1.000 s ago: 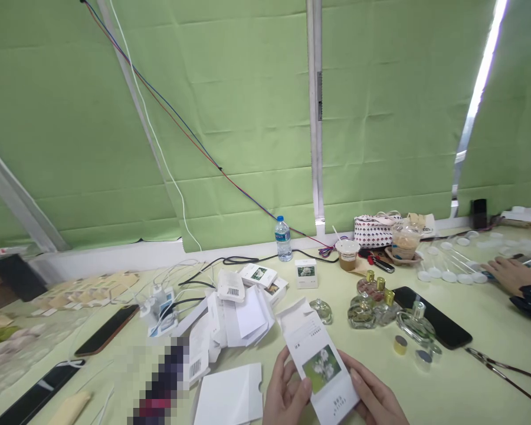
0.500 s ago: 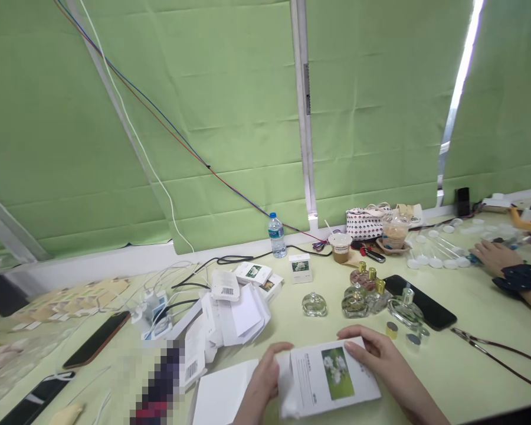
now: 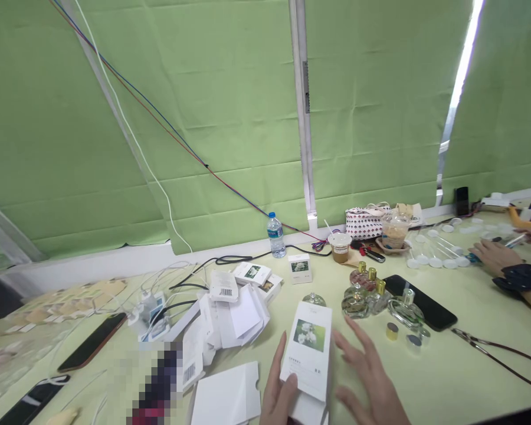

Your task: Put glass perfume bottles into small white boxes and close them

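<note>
My left hand grips a white cardboard box with a white-flower picture on its front, thumb over the face and fingers along the left side. The box stands turned lengthwise, and its near end looks open, with a flap showing. Just right of it my right hand is spread, fingers apart, holding nothing. Behind the box, partly hidden, is a glass perfume bottle. A flat white box piece lies left of my left hand.
White boxes and folded card are heaped at left, beside a power strip. Several perfume bottles, loose caps and a phone lie at right. A water bottle stands behind. Another person's hand is at far right.
The white box has turned from lying sideways between both hands to lengthwise in my left hand. My right hand has let go of it and opened.
</note>
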Motion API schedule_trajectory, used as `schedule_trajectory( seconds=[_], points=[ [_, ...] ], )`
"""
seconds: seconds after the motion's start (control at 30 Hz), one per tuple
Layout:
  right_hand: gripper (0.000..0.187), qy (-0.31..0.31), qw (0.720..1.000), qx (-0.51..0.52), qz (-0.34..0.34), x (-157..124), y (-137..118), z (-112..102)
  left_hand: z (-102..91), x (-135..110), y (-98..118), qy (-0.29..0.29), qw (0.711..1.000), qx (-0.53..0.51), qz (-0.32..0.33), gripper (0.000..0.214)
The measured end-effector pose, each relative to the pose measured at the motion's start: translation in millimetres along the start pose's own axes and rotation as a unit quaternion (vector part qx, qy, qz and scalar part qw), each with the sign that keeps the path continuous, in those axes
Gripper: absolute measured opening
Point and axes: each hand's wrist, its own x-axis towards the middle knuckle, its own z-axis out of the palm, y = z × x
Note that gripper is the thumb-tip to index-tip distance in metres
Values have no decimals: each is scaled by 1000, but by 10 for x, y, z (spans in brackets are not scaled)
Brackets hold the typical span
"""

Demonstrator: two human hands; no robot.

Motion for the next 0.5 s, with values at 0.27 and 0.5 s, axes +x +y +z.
schedule_trajectory(
  seconds=[0.27,0.5],
  points=[
    [47,-41,992,123,-5,-189,21,299,58,26,-65,-106,991,-33,70,73],
    [56,-11,966,249,73,-115,-45,158,-99,-86,54,-166,986,7,9,66]
  ],
)
